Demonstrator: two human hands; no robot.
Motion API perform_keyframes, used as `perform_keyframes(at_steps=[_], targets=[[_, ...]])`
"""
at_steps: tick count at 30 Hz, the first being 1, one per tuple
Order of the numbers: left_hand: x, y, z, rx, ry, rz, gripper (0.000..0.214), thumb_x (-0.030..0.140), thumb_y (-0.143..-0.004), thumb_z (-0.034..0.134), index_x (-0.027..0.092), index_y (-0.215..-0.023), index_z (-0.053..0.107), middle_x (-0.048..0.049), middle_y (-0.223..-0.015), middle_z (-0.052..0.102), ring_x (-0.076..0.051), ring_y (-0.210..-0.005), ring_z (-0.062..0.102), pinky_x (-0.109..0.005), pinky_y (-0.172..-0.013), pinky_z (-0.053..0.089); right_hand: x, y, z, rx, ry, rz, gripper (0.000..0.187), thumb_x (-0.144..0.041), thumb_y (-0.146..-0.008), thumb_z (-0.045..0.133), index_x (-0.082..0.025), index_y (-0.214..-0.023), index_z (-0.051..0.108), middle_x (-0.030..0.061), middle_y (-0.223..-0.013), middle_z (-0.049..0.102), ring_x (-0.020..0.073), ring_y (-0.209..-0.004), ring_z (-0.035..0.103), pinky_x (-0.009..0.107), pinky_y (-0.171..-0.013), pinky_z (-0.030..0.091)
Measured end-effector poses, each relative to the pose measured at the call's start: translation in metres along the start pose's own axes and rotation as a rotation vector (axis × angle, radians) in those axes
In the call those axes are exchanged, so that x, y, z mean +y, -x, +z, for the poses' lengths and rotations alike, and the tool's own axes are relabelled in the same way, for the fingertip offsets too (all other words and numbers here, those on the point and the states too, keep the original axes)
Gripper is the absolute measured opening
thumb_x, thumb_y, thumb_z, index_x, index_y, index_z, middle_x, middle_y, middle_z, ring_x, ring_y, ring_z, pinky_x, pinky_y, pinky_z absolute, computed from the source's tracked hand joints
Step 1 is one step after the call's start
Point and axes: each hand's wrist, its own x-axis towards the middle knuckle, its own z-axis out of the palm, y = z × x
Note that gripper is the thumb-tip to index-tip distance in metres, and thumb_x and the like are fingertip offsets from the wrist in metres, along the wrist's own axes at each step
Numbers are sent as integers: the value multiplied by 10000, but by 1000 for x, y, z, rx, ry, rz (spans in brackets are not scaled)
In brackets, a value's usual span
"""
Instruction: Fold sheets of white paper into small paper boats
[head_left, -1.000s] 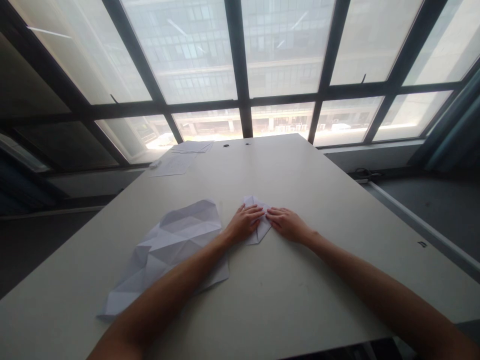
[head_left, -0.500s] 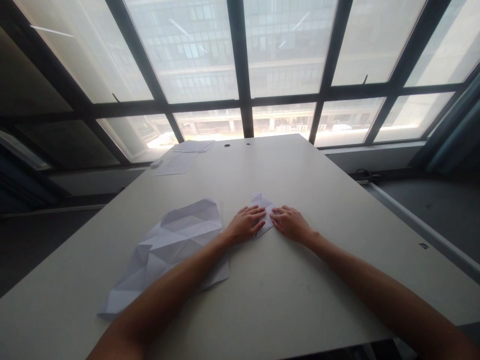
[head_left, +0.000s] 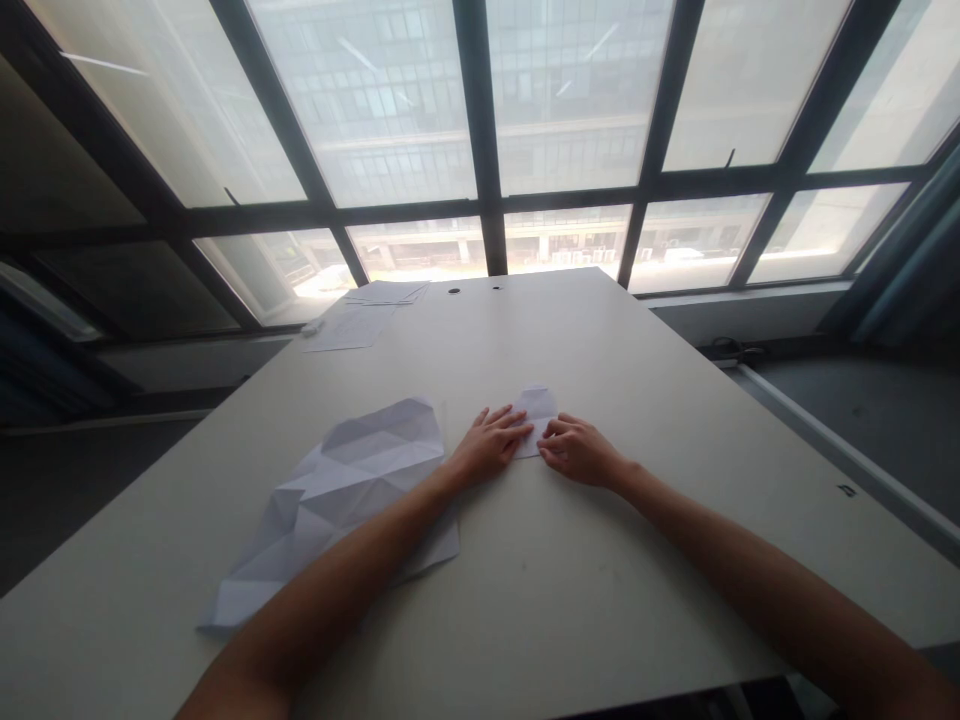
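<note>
Lying mid-bench (head_left: pixel 600 560), between both hands: small folded white paper (head_left: pixel 537 407). Left hand (head_left: pixel 491 447) open, fingertips (head_left: pixel 521 427) touching the paper's left edge. Right hand (head_left: pixel 581 452) loosely curved, fingertips (head_left: pixel 547 429) at its lower right edge; neither clenched nor grasping. Large creased paper sheet (head_left: pixel 352 490) lies partly under the left forearm (head_left: pixel 337 590), toward the bench's left edge. Printed sheets (head_left: pixel 349 327) lie near the far left corner.

The left forearm (head_left: pixel 322 590) and right forearm (head_left: pixel 750 570) are bare and slim, tapering to narrow wrists. The left hand (head_left: pixel 491 447) and right hand (head_left: pixel 581 452) are also bare, with long, slender fingers; the fingernails are too small to make out.
</note>
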Motion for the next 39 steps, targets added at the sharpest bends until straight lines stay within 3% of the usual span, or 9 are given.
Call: perform_keyframes(at_steps=[10, 18, 22, 26, 30, 36, 39], targets=[[-4, -3, 5, 33, -18, -51, 362, 308, -971, 454, 341, -1293, 616, 3, -1472, 489, -256, -1411, 359, -516, -1176, 240, -7, 1, -1, 11, -196, -76, 176, -219, -878, 619, -253, -992, 749, 58, -964, 712, 204, -952, 635, 326, -889, 502], [-5, -1, 3, 16, -8, -63, 389, 366, -950, 500, 319, -1328, 582, -17, -1509, 442, -272, -1433, 319, -555, -1181, 193, -16, 1, 1, -10, -371, -162, 220, -204, -859, 640, -252, -1052, 732, 69, -1192, 691, 216, -1143, 606, 362, -1017, 456], [-8, -2, 5, -14, 17, -80, 417, 336, -954, 470, 312, -1363, 548, -17, -1523, 421, -267, -1441, 310, -570, -1178, 190, -12, 0, 11, 81, -480, -110, 242, -214, -918, 567, -226, -1108, 716, 86, -1186, 694, 196, -1087, 645, 346, -979, 493], [-10, -2, 5, -28, 36, -65, 440, 345, -954, 462, 310, -1388, 525, -22, -1527, 413, -265, -1441, 314, -573, -1178, 195, 1, -2, 19, 196, -298, 56, 275, -188, -916, 545, -218, -1129, 715, 102, -1234, 674, 227, -1195, 586, 404, -1044, 454], [-10, -3, 4, -43, 43, -33, 454, 327, -944, 471, 298, -1394, 522, -40, -1529, 411, -266, -1435, 325, -571, -1182, 181, 9, -1, 21, 125, -120, 111, 313, -170, -893, 562, -220, -1170, 699, 104, -1297, 633, 237, -1256, 529, 409, -1071, 423], [-8, -3, 4, -75, 2, 28, 525, 239, -921, 447, 233, -1446, 458, -75, -1560, 346, -242, -1464, 265, -523, -1206, 97, 3, -2, 15, 63, 25, 124, 252, -201, -900, 575, -238, -1105, 716, 82, -1247, 651, 236, -1152, 561, 377, -1028, 433], [-6, -2, 4, -83, -24, 47, 537, 317, -958, 420, 192, -1480, 404, -90, -1581, 295, -235, -1483, 210, -491, -1214, 76, -1, -3, 12, 42, 74, 129, 222, -223, -908, 574, -245, -1072, 722, 85, -1182, 670, 243, -1087, 564, 375, -989, 444]])
